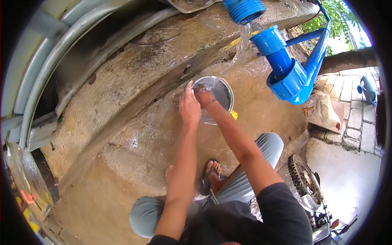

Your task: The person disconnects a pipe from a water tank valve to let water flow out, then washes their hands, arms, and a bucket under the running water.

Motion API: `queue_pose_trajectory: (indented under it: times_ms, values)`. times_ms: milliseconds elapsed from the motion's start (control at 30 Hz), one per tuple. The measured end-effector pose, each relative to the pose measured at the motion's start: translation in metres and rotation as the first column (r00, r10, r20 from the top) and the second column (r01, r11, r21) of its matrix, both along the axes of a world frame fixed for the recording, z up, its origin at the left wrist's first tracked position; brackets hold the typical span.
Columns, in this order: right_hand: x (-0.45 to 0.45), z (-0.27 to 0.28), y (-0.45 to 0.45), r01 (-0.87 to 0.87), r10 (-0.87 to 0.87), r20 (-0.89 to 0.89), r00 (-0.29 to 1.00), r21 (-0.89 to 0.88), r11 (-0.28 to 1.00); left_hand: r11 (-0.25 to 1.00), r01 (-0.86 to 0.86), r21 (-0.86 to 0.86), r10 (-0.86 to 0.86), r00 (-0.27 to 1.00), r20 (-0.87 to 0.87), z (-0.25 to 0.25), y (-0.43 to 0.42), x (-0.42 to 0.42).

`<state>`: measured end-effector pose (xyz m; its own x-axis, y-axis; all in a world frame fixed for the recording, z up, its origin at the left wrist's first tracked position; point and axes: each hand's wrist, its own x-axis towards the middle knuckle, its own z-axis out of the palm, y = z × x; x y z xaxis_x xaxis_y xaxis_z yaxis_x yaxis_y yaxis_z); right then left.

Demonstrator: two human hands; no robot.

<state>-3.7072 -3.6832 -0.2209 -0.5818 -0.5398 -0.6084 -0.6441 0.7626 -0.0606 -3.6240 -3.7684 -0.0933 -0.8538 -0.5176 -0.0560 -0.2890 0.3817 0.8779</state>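
Left hand (pixel 190 107) beside the bucket (pixel 232 95), right hand (pixel 204 96) over its mouth — water (pixel 243 38) falling nearby.

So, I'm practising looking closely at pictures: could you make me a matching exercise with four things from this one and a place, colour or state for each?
1. bucket
2. water
3. motorbike
4. shirt

A. black
B. at the lower right of the view
C. nearest the left hand and right hand
D. falling from a blue pipe end

Pairs: 1-C, 2-D, 3-B, 4-A
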Motion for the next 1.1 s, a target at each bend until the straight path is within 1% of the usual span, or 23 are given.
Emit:
queue_pose_trajectory:
  times_ms: [33,67,167,233,300,333,367,400,500,533,567,600,633,667,700,733,767,867,900,933,967,1000,1100]
  values:
    - [0.008,0.011,0.014,-0.080,0.094,-0.164,0.982,0.090,0.993,1.000,-0.003,0.009,0.003,1.000,-0.004,0.002,0.002,0.001]
    - [0.020,0.030,0.020,-0.024,0.058,-0.229,0.972,0.147,0.989,1.000,-0.001,0.022,0.000,1.000,0.028,0.007,0.002,0.001]
    - [0.037,0.057,0.016,0.115,-0.075,-0.132,0.988,0.327,0.938,0.998,-0.011,-0.058,0.012,1.000,0.018,-0.001,0.004,0.003]
    - [0.039,0.059,0.014,0.193,-0.234,0.086,0.968,0.339,0.921,0.998,-0.028,-0.057,0.029,1.000,0.008,-0.005,0.004,0.001]
    - [0.036,0.070,0.010,0.265,-0.366,0.306,0.879,0.325,0.908,0.999,-0.032,-0.044,0.032,0.999,0.002,-0.004,0.003,0.001]
    - [0.034,0.076,0.007,0.151,-0.191,0.118,0.974,0.289,0.945,0.999,-0.033,-0.028,0.034,0.999,0.006,-0.004,0.003,0.000]
    - [0.035,0.081,0.005,0.021,-0.001,-0.073,0.997,0.279,0.960,0.999,-0.037,-0.009,0.037,0.999,0.016,-0.005,0.003,0.002]
    - [0.039,0.082,0.006,-0.110,0.187,-0.255,0.949,0.290,0.951,0.999,-0.035,-0.008,0.035,0.999,0.016,-0.007,0.003,0.003]
    - [0.034,0.062,0.019,-0.111,0.263,-0.207,0.942,0.548,0.829,0.999,-0.022,-0.031,0.022,1.000,0.022,-0.010,0.002,0.004]
    - [0.038,0.061,0.023,-0.046,0.141,-0.132,0.981,0.546,0.837,0.998,-0.028,-0.053,0.029,0.999,0.025,-0.009,0.001,0.001]
    - [0.037,0.039,0.033,-0.046,0.096,-0.072,0.993,0.512,0.858,0.997,-0.018,-0.076,0.021,0.999,0.035,-0.009,0.002,0.003]
    - [0.034,0.000,0.050,-0.035,0.046,-0.011,0.999,0.478,0.878,0.998,-0.015,-0.068,0.017,0.999,0.032,-0.008,0.002,0.004]
    - [0.030,0.003,0.046,-0.027,0.007,0.047,0.999,0.442,0.896,0.998,-0.022,-0.062,0.023,0.999,0.025,-0.008,0.001,0.001]
    - [0.031,0.009,0.046,0.001,-0.027,0.066,0.997,0.367,0.930,0.998,-0.026,-0.053,0.028,0.999,0.024,-0.007,0.002,0.002]
    - [0.033,0.038,0.035,0.029,-0.058,0.091,0.994,0.290,0.957,0.999,-0.014,-0.047,0.015,0.999,0.037,-0.007,0.002,0.003]
    - [0.029,0.083,0.009,-0.042,0.025,0.050,0.998,0.360,0.932,0.999,-0.011,-0.041,0.013,0.999,0.044,-0.008,0.001,0.002]
    - [0.026,0.105,-0.005,-0.111,0.114,0.018,0.993,0.433,0.895,0.999,-0.011,-0.034,0.013,0.998,0.055,-0.008,0.001,0.001]
    - [0.023,0.087,0.016,-0.142,0.183,-0.066,0.981,0.396,0.907,1.000,-0.009,-0.010,0.009,0.998,0.055,-0.002,-0.001,0.001]
    - [0.025,0.089,0.016,-0.092,0.073,0.066,0.995,0.364,0.927,1.000,-0.018,-0.022,0.019,0.999,0.047,-0.004,0.000,0.001]
    - [0.029,0.092,0.017,-0.036,-0.033,0.196,0.980,0.337,0.941,0.999,-0.030,-0.035,0.031,0.999,0.035,-0.007,0.000,0.000]
    - [0.036,0.095,0.019,0.027,-0.138,0.327,0.935,0.320,0.947,0.998,-0.037,-0.046,0.038,0.999,0.026,-0.008,0.002,0.001]
    - [0.041,0.114,0.015,0.198,-0.252,0.375,0.892,0.178,0.964,0.998,-0.040,-0.046,0.041,0.999,0.004,-0.010,0.003,0.001]
    - [0.026,0.145,-0.003,0.201,-0.230,0.161,0.960,0.178,0.963,0.997,-0.055,-0.046,0.052,0.997,-0.061,-0.013,0.000,-0.002]
